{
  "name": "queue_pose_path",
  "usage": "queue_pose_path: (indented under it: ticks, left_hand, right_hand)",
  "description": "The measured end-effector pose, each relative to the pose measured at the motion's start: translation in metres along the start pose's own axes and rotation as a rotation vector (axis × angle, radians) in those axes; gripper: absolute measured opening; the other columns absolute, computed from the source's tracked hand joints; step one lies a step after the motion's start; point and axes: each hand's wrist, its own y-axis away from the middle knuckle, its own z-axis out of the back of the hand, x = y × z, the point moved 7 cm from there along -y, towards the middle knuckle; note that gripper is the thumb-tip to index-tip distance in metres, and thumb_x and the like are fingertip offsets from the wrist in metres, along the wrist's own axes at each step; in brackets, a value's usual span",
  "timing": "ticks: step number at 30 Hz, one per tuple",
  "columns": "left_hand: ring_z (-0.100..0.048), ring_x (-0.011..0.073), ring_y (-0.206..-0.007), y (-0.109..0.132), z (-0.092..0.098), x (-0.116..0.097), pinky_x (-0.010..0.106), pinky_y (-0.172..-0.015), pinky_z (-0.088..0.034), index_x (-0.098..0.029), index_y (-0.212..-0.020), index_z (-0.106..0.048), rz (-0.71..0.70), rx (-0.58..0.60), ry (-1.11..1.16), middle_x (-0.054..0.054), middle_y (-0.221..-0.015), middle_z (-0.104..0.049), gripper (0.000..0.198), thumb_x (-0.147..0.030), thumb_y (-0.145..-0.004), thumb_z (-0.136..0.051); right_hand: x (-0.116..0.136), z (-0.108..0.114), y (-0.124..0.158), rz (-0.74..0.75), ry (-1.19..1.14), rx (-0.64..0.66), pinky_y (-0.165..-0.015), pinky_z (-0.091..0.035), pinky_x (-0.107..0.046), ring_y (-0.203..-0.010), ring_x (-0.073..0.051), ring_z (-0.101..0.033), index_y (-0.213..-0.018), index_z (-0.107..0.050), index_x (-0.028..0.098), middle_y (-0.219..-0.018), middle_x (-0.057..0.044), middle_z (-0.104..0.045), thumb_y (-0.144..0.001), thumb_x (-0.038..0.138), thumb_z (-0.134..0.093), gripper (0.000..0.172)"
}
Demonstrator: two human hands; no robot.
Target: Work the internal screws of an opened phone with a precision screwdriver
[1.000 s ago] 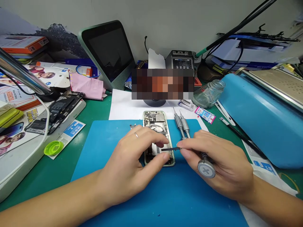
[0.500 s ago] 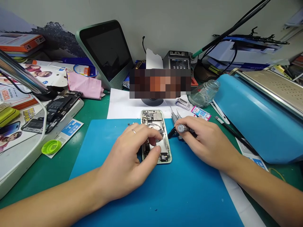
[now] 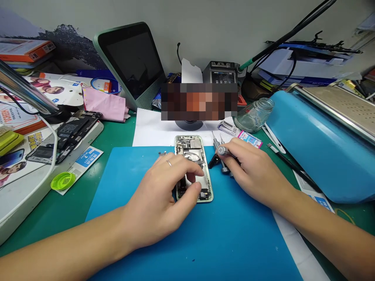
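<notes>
An opened phone [image 3: 191, 150] with bare internals lies on a blue mat [image 3: 187, 234]. My left hand [image 3: 164, 193] rests over its lower half, fingers curled, thumb and fingertips pressing the frame; a ring is on one finger. My right hand [image 3: 249, 169] sits just right of the phone, closed around a grey screwdriver [image 3: 223, 150] whose round cap faces left. A dark tweezers tip [image 3: 213, 160] pokes out below it toward the phone. Two more screwdrivers [image 3: 218, 143] lie by the hand, partly hidden.
A second disassembled phone [image 3: 66, 136] lies on a white pad at left, near a green cap [image 3: 62, 181]. A dark-screened device [image 3: 131, 62] leans on the wall. A glass jar [image 3: 254, 114], a blue machine [image 3: 319, 144] at right, and a soldering station [image 3: 221, 74] stand behind.
My right hand has drawn back from the phone's lower edge to the screwdrivers at the upper right, turning the held screwdriver. My left hand has stayed on the phone.
</notes>
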Motion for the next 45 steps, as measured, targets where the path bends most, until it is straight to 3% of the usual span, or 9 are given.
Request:
queue_pose_path:
  ticks: [16,32,36,40,43,45]
  left_hand:
    - [-0.054,0.0150,-0.085,0.000,-0.004,-0.001,0.033,-0.079,-0.039,-0.019,-0.093,-0.064,-0.018,0.038,-0.022,-0.001,-0.087,-0.065,0.012,-0.010,-0.094,-0.056]
    - [-0.055,0.0163,-0.085,0.000,-0.003,-0.004,0.034,-0.079,-0.039,-0.020,-0.095,-0.063,-0.037,0.034,-0.045,0.000,-0.088,-0.066,0.013,-0.010,-0.095,-0.055]
    - [-0.056,0.0178,-0.084,0.003,-0.007,-0.011,0.036,-0.077,-0.039,-0.019,-0.098,-0.063,-0.152,0.077,-0.126,0.002,-0.090,-0.067,0.013,-0.011,-0.096,-0.054]
    - [-0.053,0.0192,-0.073,0.012,-0.016,-0.029,0.039,-0.066,-0.038,-0.016,-0.097,-0.068,-0.390,0.211,-0.258,0.005,-0.081,-0.066,0.014,-0.015,-0.094,-0.055]
    - [-0.045,0.0166,-0.057,0.023,-0.022,-0.046,0.038,-0.050,-0.030,-0.016,-0.085,-0.071,-0.631,0.288,-0.333,0.001,-0.063,-0.056,0.012,-0.016,-0.091,-0.060]
    - [-0.040,0.0149,-0.050,0.030,-0.024,-0.051,0.037,-0.045,-0.028,-0.018,-0.079,-0.071,-0.718,0.301,-0.350,-0.002,-0.054,-0.047,0.014,-0.018,-0.091,-0.064]
  right_hand:
    - [0.006,-0.003,-0.007,0.144,0.077,0.050,-0.069,-0.044,-0.032,-0.080,-0.021,-0.057,-0.089,-0.065,0.019,-0.087,-0.007,-0.058,-0.095,0.009,-0.044,0.024]
    - [0.007,0.000,-0.004,0.128,0.060,-0.015,-0.071,-0.047,-0.033,-0.084,-0.022,-0.061,-0.099,-0.068,0.020,-0.090,-0.007,-0.062,-0.093,0.008,-0.047,0.025]
    - [0.012,0.004,0.000,0.144,0.084,-0.011,-0.070,-0.046,-0.034,-0.081,-0.022,-0.062,-0.106,-0.068,0.019,-0.087,-0.006,-0.064,-0.095,0.021,-0.058,0.016]
    - [0.013,0.002,0.002,0.150,0.131,0.050,-0.075,-0.047,-0.037,-0.086,-0.025,-0.063,-0.116,-0.068,0.017,-0.091,-0.008,-0.065,-0.094,0.037,-0.064,0.030]
    - [0.011,0.001,0.003,0.155,0.140,0.084,-0.072,-0.046,-0.037,-0.084,-0.025,-0.063,-0.116,-0.070,0.017,-0.089,-0.008,-0.064,-0.093,0.039,-0.065,0.032]
    - [0.010,0.002,0.002,0.167,0.138,0.085,-0.070,-0.045,-0.036,-0.082,-0.025,-0.062,-0.115,-0.071,0.017,-0.087,-0.007,-0.063,-0.094,0.039,-0.064,0.031]
